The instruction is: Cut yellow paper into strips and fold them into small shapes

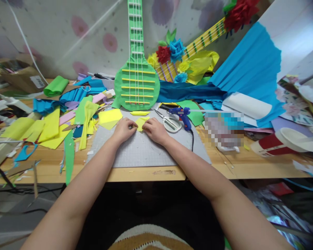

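My left hand (125, 130) and my right hand (155, 130) meet over the grey cutting mat (138, 152). Between them is a small piece of yellow crepe paper (141, 122), pinched at its two sides by my fingers. Left of it lies a larger yellow paper sheet (110, 118), and a narrow folded yellow strip (140, 113) rests just behind. To the right of my right hand are white-handled scissors (172, 124) and a blue glue gun (182, 116). A green paper-covered lute-shaped instrument (137, 83) stands upright behind the mat.
Yellow, green and blue paper scraps (49, 128) pile up on the left. Behind, a yellow instrument (203, 40) with paper flowers leans near a large blue crepe sheet (250, 73). A red-and-white paper cup (273, 143) lies tipped at right. The glue gun's cord (192, 140) crosses the mat.
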{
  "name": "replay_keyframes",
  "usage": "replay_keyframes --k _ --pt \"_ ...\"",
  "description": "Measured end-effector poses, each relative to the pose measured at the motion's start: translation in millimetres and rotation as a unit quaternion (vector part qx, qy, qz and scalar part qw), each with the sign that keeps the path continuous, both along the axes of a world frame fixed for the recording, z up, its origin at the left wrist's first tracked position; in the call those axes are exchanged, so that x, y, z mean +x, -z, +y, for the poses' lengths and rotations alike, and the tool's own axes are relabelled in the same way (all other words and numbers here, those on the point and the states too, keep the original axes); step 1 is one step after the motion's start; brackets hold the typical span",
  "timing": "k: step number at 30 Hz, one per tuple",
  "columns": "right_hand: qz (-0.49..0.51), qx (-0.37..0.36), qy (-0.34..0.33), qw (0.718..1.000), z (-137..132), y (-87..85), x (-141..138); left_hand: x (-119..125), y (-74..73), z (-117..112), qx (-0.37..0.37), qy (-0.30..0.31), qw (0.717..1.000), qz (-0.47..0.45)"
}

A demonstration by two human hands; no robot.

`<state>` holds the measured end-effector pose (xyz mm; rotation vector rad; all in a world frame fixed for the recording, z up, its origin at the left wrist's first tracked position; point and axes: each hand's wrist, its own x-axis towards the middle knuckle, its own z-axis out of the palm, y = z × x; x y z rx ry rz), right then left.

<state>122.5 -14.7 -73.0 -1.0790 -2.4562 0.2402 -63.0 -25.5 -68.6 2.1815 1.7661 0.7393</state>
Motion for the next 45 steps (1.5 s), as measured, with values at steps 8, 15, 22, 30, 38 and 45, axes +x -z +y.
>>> replay_keyframes --k 8,15,22,30,38,45 --pt "0.061 -0.061 0.067 0.994 7 5.6 -4 2 -0.6 -2 -0.009 -0.012 1.000 0.001" --pt "0.098 -0.075 0.116 0.986 8 8.9 -9 1 2.1 0 -0.008 -0.019 1.000 -0.002" --pt "0.094 -0.067 0.130 0.985 8 9.0 -10 3 -0.1 1 -0.012 -0.016 1.000 -0.010" --pt "0.079 -0.061 0.127 0.987 6 7.0 -10 6 -1.6 -2 -0.027 -0.007 0.999 0.019" --pt "0.059 -0.046 0.124 0.989 4 7.5 -10 23 -2.5 1 -0.018 -0.085 0.996 0.020" --pt "0.051 -0.033 0.119 0.991 3 6.9 -11 23 -7.9 0 -0.030 -0.074 0.996 0.047"
